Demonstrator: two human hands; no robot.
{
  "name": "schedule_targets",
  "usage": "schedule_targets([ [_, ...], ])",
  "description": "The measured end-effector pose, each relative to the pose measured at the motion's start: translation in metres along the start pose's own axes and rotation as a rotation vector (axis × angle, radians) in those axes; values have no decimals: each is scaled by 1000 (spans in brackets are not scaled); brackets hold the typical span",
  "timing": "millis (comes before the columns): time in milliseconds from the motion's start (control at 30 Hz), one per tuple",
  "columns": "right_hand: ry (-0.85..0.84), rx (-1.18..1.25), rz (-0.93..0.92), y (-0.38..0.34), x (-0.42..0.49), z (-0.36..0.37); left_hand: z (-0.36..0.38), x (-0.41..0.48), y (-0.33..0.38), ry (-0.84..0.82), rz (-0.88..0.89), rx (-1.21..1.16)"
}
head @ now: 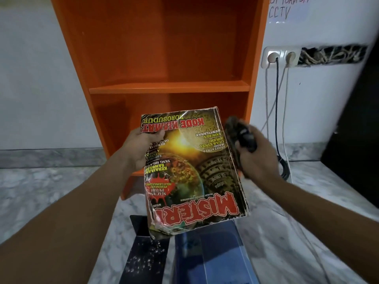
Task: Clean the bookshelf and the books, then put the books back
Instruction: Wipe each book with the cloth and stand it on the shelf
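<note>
1. Nearest, at the bottom of the view, two books lie side by side on the floor (41, 191), which is polished grey-and-white marble. The dark book (141, 255) on the left has a black cover flecked with white specks. The blue book (217, 253) on the right has a smooth, glossy cover.
2. Above them, in mid-air, is a thick magazine (190, 171), upside down to the viewer. Its glossy cover is creased and its edges are frayed and peeling. Large red letters read "MISTERI" over a dark picture with a yellow glow.
3. The left hand (143, 148) grips the magazine's far left corner, thumb on the cover and fingers curled underneath.
4. The right hand (258, 158) is just beside the magazine's right edge, fingers wrapped around a dark object (240, 132). It is too blurred to say what it is.
5. Behind the magazine, an orange bookshelf (143, 37) stands on the floor against a pale wall. It is boxy with smooth, flat panels. A horizontal shelf board (170, 87) splits it into an upper and a lower compartment, and the orange back panel shows in both.
6. Farthest right, a white double wall socket (281, 57) has plugs in it. A black and a white cable (276, 111) hang down to the floor.
7. Above the socket is a paper sign (287, 11) with the handwritten letters "CCTV".
</note>
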State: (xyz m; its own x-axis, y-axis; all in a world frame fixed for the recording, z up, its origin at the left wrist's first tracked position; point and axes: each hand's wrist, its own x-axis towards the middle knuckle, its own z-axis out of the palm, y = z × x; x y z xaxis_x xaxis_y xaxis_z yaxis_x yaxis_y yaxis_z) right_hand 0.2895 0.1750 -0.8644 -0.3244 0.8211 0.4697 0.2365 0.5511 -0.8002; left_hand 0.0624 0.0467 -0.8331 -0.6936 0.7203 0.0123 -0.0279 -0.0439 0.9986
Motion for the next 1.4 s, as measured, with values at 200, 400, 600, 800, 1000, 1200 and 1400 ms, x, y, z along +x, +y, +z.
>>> schedule_targets([
  [200,-7,-281,-509,-29,27,-6,9,1,0,-46,2,14],
  [400,-659,-416,-1066,46,-94,10,4,6,-1,29,66,-10],
  [600,-146,-221,-659,-16,2,-2,4,1,-5,-140,-47,-52],
  [800,-413,-389,-911,8,-43,28,18,-4,8,-105,-80,4],
  [1000,-180,-165,-856,-24,-3,7,-4,-14,8,-171,-239,-108],
  [1200,-542,-398,-1254,12,-67,53,25,-20,37,-228,-62,-146],
  [1400,-329,-154,-1491,-29,-61,15,31,-18,56,-308,-19,-196],
])
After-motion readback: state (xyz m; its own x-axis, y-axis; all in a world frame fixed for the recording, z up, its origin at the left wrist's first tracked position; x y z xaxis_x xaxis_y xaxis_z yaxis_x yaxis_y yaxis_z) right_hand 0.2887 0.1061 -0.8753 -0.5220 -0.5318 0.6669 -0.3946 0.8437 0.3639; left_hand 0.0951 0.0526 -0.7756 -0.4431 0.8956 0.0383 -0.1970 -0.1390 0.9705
